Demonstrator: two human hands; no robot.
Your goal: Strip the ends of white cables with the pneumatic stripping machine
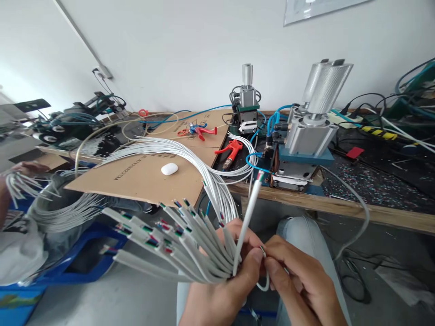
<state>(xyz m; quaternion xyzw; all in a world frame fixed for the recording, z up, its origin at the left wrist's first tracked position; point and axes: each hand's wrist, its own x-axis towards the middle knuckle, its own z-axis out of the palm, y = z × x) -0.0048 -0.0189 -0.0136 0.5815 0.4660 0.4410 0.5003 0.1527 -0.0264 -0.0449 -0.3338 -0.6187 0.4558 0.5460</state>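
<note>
Both hands [261,271] pinch one white cable [247,222], upright, its stripped end toward the bench.

Left hand [220,290] seen clenched at 6 o'clock, thumb up; right hand [302,280] pinched shut alongside at 5 o'clock, fingertips met.

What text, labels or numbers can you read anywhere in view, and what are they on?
Cardboard sheet: one line of dark print near its front edge, upside down to the camera and too blurred to read.
Cardboard sheet, far end: fainter print, too small to read.
Framed sheet on the wall: glare, unreadable.
Pneumatic press: no readable markings.
</note>
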